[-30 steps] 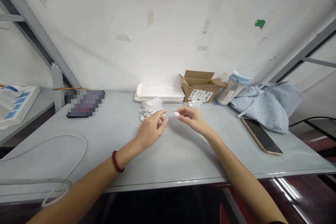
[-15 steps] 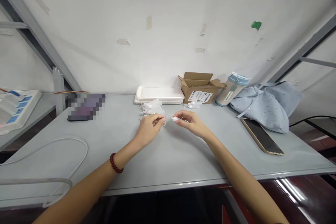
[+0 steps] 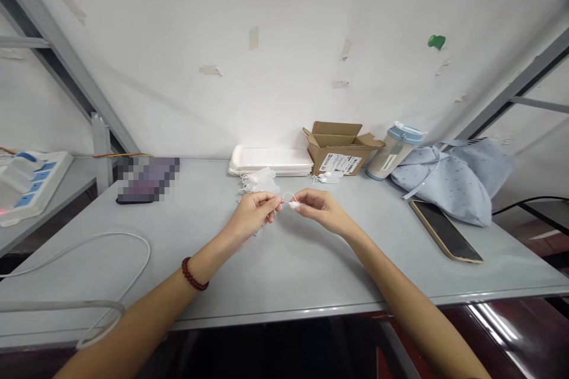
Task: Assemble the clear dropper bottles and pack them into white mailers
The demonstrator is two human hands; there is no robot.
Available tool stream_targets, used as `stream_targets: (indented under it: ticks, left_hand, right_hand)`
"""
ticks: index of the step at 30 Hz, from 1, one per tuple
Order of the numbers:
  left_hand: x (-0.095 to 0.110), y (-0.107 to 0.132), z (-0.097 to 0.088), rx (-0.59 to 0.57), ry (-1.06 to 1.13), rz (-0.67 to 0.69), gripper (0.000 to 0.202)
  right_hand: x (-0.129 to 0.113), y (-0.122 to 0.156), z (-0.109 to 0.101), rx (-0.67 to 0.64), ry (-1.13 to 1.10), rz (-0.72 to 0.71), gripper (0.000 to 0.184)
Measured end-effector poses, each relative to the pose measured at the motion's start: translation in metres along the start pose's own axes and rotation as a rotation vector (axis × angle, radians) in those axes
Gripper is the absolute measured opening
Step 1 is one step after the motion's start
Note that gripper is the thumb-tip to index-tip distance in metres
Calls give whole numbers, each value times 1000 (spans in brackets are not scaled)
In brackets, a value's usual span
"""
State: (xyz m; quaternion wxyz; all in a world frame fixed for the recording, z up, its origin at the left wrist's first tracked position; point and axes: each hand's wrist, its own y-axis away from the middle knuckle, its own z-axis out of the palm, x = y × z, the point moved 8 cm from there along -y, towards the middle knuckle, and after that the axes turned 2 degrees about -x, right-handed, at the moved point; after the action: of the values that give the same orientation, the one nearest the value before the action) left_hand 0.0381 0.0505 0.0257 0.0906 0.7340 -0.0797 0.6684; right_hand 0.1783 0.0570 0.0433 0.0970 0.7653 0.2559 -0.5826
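Observation:
My left hand [image 3: 254, 214] is closed in a pinch above the middle of the grey table, gripping one end of a thin white string loop [image 3: 288, 193]. Facing it, my right hand [image 3: 323, 208] pinches a small white plastic piece [image 3: 294, 205] on the same loop. The loop arches between the two sets of fingertips. Just behind my left hand lies a pile of white tags [image 3: 259, 177] with strings, partly covered by that hand. A smaller group of similar tags [image 3: 329, 177] rests in front of the cardboard box.
Against the wall stand a stack of white trays [image 3: 271, 159], an open cardboard box [image 3: 340, 154] and a tumbler [image 3: 393, 153]. To the right are a blue cloth bag [image 3: 448, 180] and a phone [image 3: 444, 231]. At left, a white cable [image 3: 133, 237] crosses the grey table [image 3: 311, 278].
My hands have drawn slightly closer together, and the string loop now arches more between them. The fingers of my left hand have shifted their pinch. The view has moved slightly.

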Motion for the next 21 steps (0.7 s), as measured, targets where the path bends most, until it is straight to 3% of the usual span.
stream_targets:
  ticks: [10, 21]
  left_hand:
    - [-2, 0, 1, -12, 18, 3, 28]
    - [6, 5, 3, 91, -114, 38, 25]
  right_hand:
    - [-3, 1, 1, -8, 49, 22, 20]
    - [-1, 0, 3, 51, 117, -30, 21]
